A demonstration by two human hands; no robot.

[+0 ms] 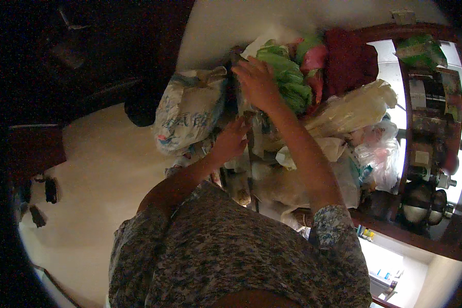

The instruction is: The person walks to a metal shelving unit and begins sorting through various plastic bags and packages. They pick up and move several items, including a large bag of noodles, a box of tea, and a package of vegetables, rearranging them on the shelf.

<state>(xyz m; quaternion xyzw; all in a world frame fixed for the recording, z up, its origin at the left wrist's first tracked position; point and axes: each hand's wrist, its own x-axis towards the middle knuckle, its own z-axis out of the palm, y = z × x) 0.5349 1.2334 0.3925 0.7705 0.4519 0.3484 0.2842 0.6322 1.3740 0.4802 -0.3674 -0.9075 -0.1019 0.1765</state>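
Note:
My right hand [256, 82] reaches over the top of a dark upright edge [238, 90], just left of a bunched green plastic bag [287, 79]. Its fingertips are at that edge, and shadow hides whether they grip anything. Lower and to the left, my left hand [231, 140] is beside the same edge, fingers apart, with nothing visible in it. A whitish plastic bag [192, 111] bearing blue writing bulges to the left of both hands. Between my forearms the space is dim and blurred.
Dark red cloth [348, 61], a yellowish plastic bag [354, 107] and a clear filled bag [379, 154] crowd the right side. Beyond them, jars [421, 161] and a rounded metal vessel [415, 208] line a dark wooden shelf. Pale floor [100, 184] spreads to my left.

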